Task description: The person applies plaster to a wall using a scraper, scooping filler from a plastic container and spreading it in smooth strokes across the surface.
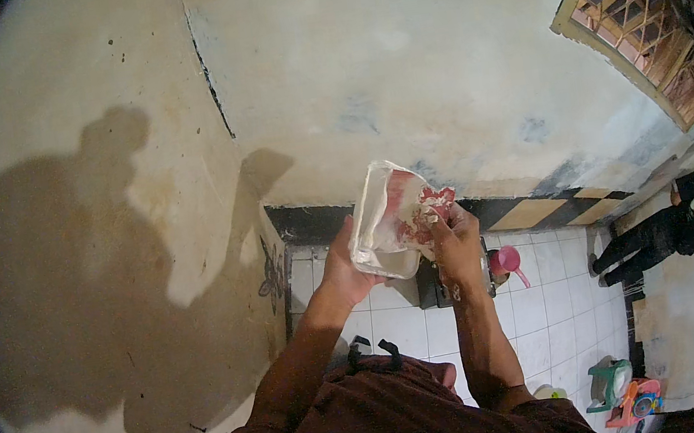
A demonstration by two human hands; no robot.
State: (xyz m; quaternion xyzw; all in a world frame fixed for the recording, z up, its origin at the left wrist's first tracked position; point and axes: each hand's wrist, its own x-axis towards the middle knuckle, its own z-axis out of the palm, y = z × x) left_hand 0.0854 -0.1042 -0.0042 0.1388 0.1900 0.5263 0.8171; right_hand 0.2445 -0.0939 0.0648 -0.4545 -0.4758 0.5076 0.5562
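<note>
My left hand (343, 271) grips a rectangular translucent plastic container (371, 213) by its side, its fingers wrapped around the edge. The container is tilted, with white residue along its rim and walls and a reddish patch inside. My right hand (455, 242) is closed on a crumpled red and white piece (436, 202) at the container's right side. Whether this is a cloth, a sponge or something else I cannot tell. White smears show on the right fingers and wrist.
White floor tiles (543, 305) lie below, with a pink dipper (506, 259) beside a dark object (430, 284) under my hands. A person in dark clothes (665, 232) stands at the right. Green (610, 383) and orange (636, 403) items sit at the lower right. Walls rise ahead and left.
</note>
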